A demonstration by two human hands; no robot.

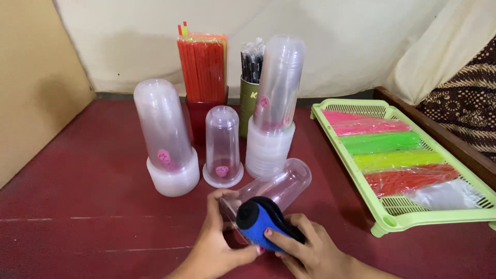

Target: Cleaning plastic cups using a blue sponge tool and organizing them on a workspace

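We see the left hand (pixel 219 240) with fingers wrapped around the open end of a clear cup stack (pixel 274 188) lying on the red desk (pixel 77 217). The right hand (pixel 310 250) has fingers clenched on a blue sleeve (pixel 261 222) over that end. Beyond the fingers stand wrapped cup stacks (pixel 165 137) with round pink labels (pixel 164 155). Right of the fingers, a green tray (pixel 392 219) holds coloured straw packs (pixel 382 142).
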